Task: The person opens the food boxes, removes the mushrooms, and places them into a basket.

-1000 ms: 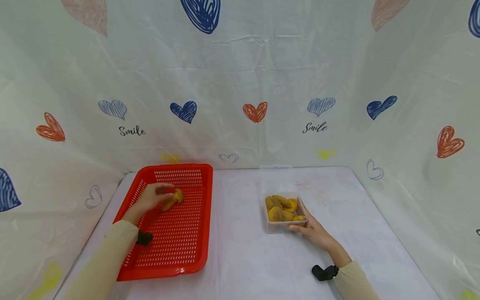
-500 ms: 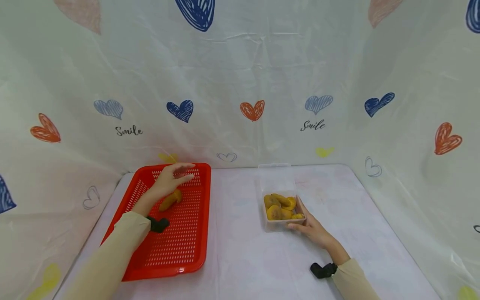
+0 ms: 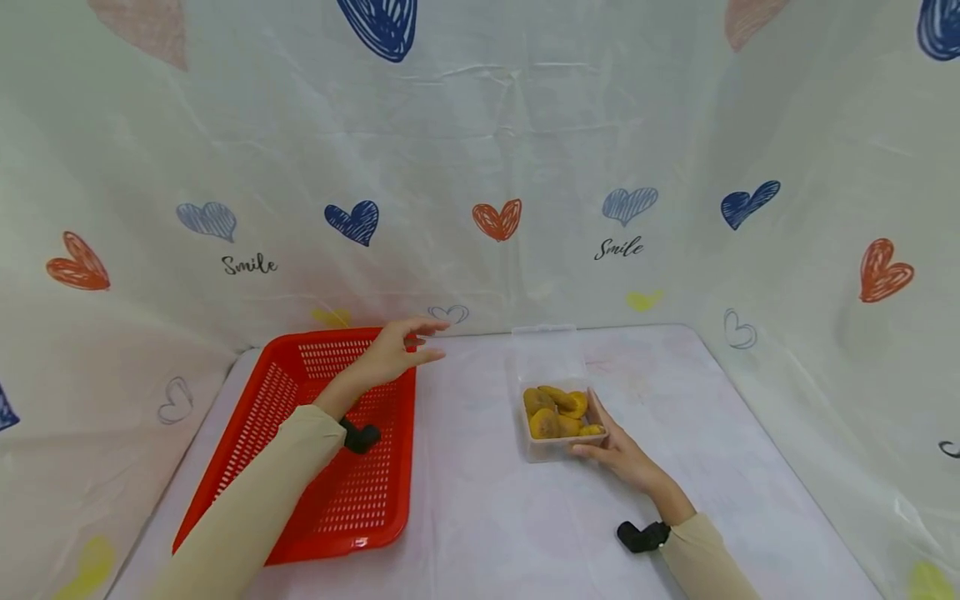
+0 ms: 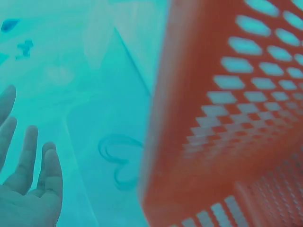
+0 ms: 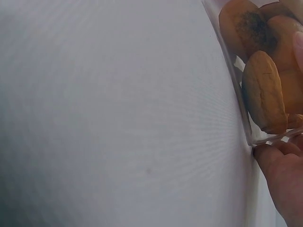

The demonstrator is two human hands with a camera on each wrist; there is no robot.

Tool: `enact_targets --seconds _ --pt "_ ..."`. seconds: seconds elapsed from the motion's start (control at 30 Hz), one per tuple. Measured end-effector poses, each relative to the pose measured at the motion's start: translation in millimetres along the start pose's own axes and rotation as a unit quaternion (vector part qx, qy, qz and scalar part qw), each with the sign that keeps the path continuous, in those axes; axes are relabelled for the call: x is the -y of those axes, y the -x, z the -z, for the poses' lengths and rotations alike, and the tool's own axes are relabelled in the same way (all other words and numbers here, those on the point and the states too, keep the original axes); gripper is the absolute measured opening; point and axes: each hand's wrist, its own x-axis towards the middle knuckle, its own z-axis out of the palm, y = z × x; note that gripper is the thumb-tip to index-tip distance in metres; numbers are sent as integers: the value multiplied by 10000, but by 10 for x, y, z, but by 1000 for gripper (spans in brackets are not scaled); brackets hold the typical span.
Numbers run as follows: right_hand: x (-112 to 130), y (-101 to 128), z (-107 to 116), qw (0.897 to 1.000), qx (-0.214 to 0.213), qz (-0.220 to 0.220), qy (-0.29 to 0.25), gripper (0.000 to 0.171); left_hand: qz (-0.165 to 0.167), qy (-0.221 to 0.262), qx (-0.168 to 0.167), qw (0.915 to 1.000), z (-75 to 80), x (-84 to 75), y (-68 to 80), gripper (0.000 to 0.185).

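Observation:
My left hand [image 3: 426, 342] hovers open, fingers spread, over the far right corner of the red mesh basket [image 3: 375, 492], holding nothing. In the left wrist view its fingers [image 4: 28, 165] are straight beside the basket wall [image 4: 222, 118]. My right hand [image 3: 602, 440] grips the near right corner of a clear plastic container [image 3: 558, 450] holding several yellow-orange food pieces [image 3: 555, 412]. The right wrist view shows the pieces [image 5: 262, 90] behind the clear wall and a fingertip [image 5: 277, 163] at its corner. My left forearm hides part of the basket floor.
The container's clear lid [image 3: 550, 354] lies open behind it. A white table [image 3: 480, 508] carries both basket and container. Heart-printed cloth [image 3: 495, 221] walls the back and both sides.
My left hand let go of a yellow piece in the basket, lifted, opened, and moved right past the basket's far corner. The right hand stayed on the container.

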Motion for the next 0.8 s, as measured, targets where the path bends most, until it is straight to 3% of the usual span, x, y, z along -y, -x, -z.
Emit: enact_targets --seconds 0.1,0.33,0.6,0.8 --pt "15 5 6 9999 32 -13 -122 100 -297 14 281 9992 -135 -68 -102 54" --pt "18 5 6 9999 46 -1 -142 102 -629 -19 1078 9922 -452 -210 -298 59" --pt "11 -20 5 9999 74 -21 -137 100 -1007 -22 2053 9735 -844 -300 -464 58" --pt "6 -6 2 10000 27 -28 -60 101 -1188 162 2565 9591 -1109 -323 -514 57"
